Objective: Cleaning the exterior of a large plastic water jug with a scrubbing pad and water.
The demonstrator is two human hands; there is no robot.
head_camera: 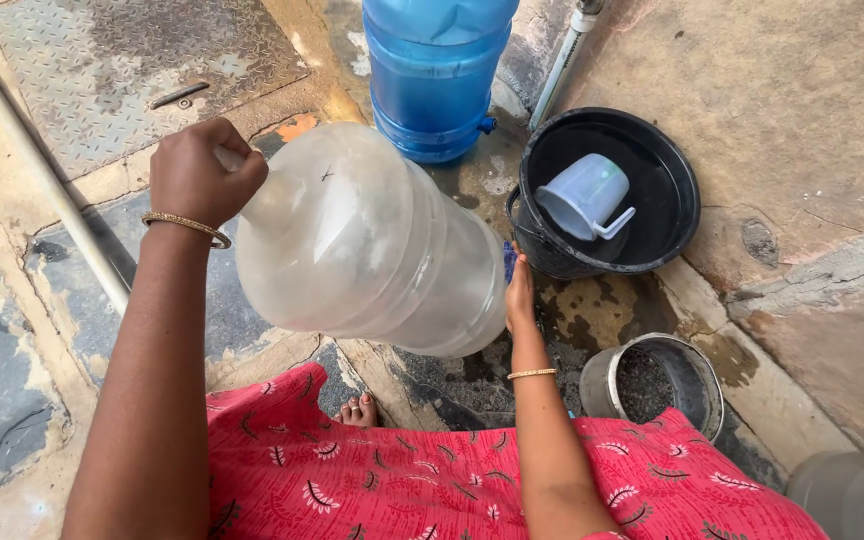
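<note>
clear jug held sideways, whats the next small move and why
Probably tip the clear jug neck-down to drain it. It lies on its side off the ground, the left hand closed over its neck, the right hand bracing its base, and it looks nearly empty beside the black bucket.

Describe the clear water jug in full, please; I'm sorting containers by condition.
The clear water jug is a large, cloudy, translucent plastic bottle with ribbed rings round its body and a small dark mark near the shoulder. It looks empty and is held tipped on its side above the wet ground, neck to the left. The left hand closes round the neck; the right hand presses on its base. It hangs in front of the blue jug, beside the black bucket.
</note>
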